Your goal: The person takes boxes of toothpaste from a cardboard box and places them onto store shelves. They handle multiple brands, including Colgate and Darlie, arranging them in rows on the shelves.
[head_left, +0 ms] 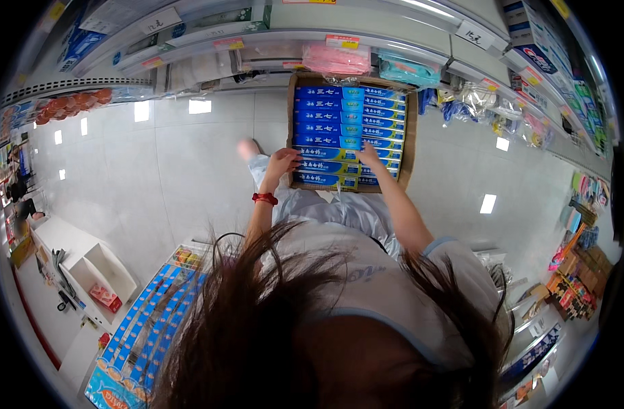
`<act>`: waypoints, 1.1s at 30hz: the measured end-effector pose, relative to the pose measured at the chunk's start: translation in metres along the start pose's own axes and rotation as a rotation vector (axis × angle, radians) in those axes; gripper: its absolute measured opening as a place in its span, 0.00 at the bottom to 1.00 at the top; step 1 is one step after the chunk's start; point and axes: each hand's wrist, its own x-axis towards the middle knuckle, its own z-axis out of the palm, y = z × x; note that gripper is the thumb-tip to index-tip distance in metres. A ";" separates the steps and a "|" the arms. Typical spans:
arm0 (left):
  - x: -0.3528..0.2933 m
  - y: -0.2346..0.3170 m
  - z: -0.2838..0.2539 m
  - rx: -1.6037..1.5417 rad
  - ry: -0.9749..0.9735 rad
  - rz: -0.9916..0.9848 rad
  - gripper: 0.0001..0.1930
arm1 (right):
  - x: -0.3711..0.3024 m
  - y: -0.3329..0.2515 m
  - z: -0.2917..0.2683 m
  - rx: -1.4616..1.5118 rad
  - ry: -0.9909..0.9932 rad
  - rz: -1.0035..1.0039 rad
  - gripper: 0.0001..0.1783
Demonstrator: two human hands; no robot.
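An open cardboard carton (pixel 411 140) in front of my lap holds two columns of blue toothpaste boxes (pixel 325 117). My left hand (pixel 283 163), with a red band at its wrist, has its fingers closed at the left end of a blue-and-yellow toothpaste box (pixel 325 154) in the left column. At that same box's right end, between the two columns, are the bent fingers of my right hand (pixel 372 158). The box lies level with its neighbours, several boxes above it and a couple below. My fingertips are partly hidden among the boxes.
Shop shelves (pixel 380 34) run beyond the carton, with pink packs (pixel 337 58) and turquoise packs (pixel 408 68) low down. A blue display of packets (pixel 145 327) stands at lower left, near a white counter (pixel 87 262). Stacked goods (pixel 577 273) lie at far right.
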 end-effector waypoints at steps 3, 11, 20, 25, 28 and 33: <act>-0.002 0.008 -0.003 -0.013 0.037 0.065 0.12 | -0.046 -0.016 -0.016 0.145 -0.182 -0.042 0.37; 0.003 0.073 -0.012 -0.029 -0.003 0.312 0.12 | -0.052 -0.048 -0.085 0.074 -0.262 -0.381 0.24; -0.027 0.116 -0.011 -0.070 0.005 0.539 0.11 | -0.105 -0.156 -0.137 0.078 -0.118 -0.573 0.21; -0.043 0.110 -0.019 -0.110 0.038 0.551 0.10 | -0.139 -0.215 -0.146 0.080 -0.081 -0.705 0.17; -0.049 0.104 -0.029 -0.081 0.076 0.567 0.10 | -0.151 -0.238 -0.144 0.168 -0.081 -0.831 0.14; -0.057 0.112 -0.051 -0.160 0.186 0.635 0.12 | -0.182 -0.281 -0.171 0.250 -0.069 -0.994 0.12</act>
